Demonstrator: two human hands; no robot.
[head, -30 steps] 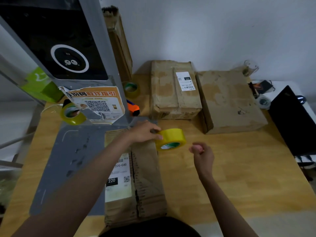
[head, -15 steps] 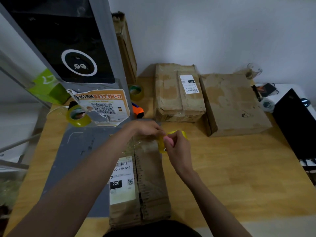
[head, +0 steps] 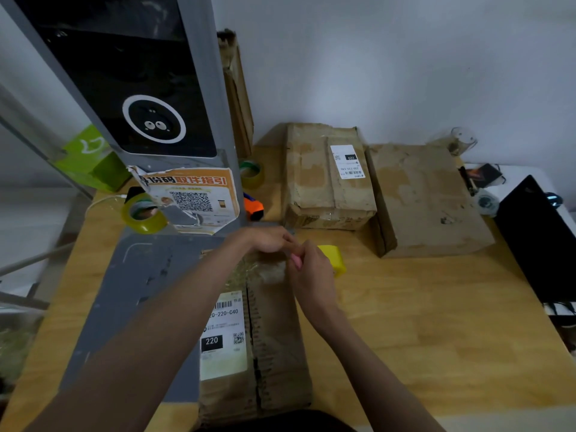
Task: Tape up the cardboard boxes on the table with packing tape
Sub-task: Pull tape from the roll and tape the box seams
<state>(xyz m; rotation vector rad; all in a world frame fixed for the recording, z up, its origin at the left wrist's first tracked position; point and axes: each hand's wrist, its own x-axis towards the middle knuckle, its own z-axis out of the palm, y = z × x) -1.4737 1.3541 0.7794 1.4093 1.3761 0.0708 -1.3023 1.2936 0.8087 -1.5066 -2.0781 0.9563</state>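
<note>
We note the change from a second ago: our right hand [head: 311,272], then curled and well clear of the yellow tape roll [head: 335,260], has closed in and now meets our left hand [head: 269,240] at the far end of the nearest cardboard box [head: 265,338]. Both hands are curled together over the roll — whether either one pinches the tape's free end we cannot tell. A glossy strip already lies across that end of the box, so we judge taping under way. Two more boxes [head: 327,179] wait further back on the tabletop [head: 436,322].
</note>
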